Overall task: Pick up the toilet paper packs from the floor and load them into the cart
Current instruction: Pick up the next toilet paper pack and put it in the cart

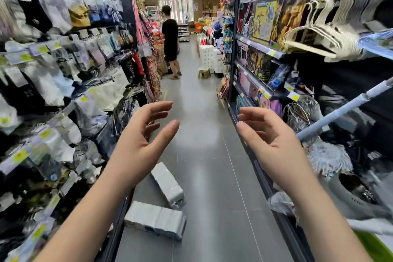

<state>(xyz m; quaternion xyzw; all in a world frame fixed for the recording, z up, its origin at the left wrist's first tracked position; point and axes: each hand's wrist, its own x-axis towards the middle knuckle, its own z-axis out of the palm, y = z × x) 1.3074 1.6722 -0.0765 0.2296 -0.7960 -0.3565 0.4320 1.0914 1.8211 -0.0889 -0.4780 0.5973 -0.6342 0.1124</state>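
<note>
Two white toilet paper packs lie on the grey floor by the foot of the left shelving. The nearer pack [156,222] lies crosswise; the farther pack [167,185] lies lengthwise just beyond it, touching it. My left hand [141,140] and my right hand [270,140] are raised in front of me above the floor, palms facing each other, fingers loosely spread, holding nothing. Both hands are well above the packs. No cart can be made out for certain.
Narrow aisle between a left rack [53,91] of hanging socks and right shelves [265,49] of toys and hangers. A person [170,40] stands far down the aisle. A small stool [204,72] and stacked tissue packs [209,55] sit beyond. A green edge [374,247] shows bottom right.
</note>
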